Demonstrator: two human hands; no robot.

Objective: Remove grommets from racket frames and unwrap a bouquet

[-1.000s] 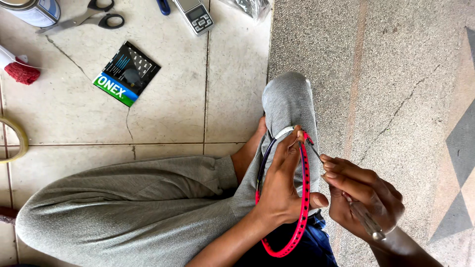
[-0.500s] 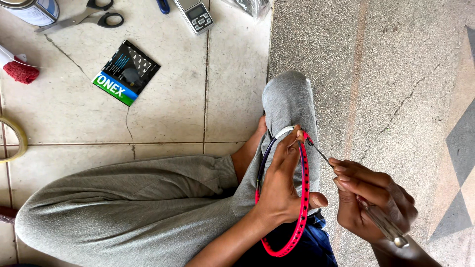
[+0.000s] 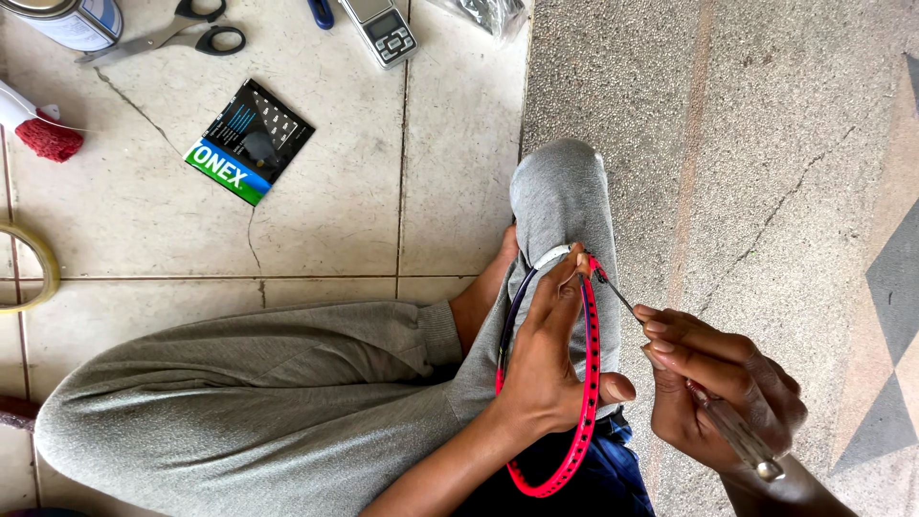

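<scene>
My left hand (image 3: 550, 359) grips the red racket frame (image 3: 586, 402), which has a row of small holes and rests against my grey-trousered knee (image 3: 560, 196). My right hand (image 3: 713, 388) holds a thin metal awl (image 3: 737, 436) with its fine tip (image 3: 613, 292) touching the outer side of the frame near its top. The lower end of the frame curves down over blue cloth (image 3: 598, 479) by my lap.
On the tiled floor lie a black and green packet (image 3: 249, 141), scissors (image 3: 177, 29), a small digital scale (image 3: 380, 29), a metal can (image 3: 72, 19), a red-tipped brush (image 3: 43, 134) and a tape roll (image 3: 29, 273). Speckled stone floor (image 3: 747, 144) spreads to the right.
My right hand has drawn back to the right and down, so the awl now reaches the frame at arm's length. My left hand and the frame have stayed put.
</scene>
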